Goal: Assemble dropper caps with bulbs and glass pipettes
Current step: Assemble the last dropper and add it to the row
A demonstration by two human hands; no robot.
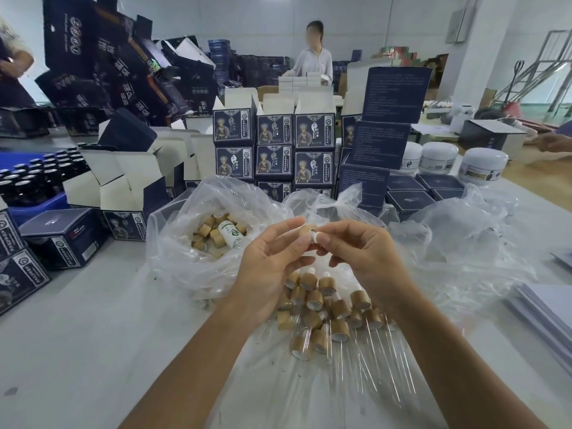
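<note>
Holding 1 bamboo-look cap (307,229) pinched in our left hand (272,261), raised above the finished pile (325,308) near us, we pinch a white bulb (316,236) in our right hand (359,252), touching the cap's right side, its axis running left-right.

The left hand (272,258) and the right hand (356,252) together pinch one small wooden-brown cap (307,229) with a white rubber bulb (316,236). Below the hands lies a heap of finished brown-capped glass droppers (328,308); left of the hands, a clear plastic bag of loose caps (185,243).
</note>
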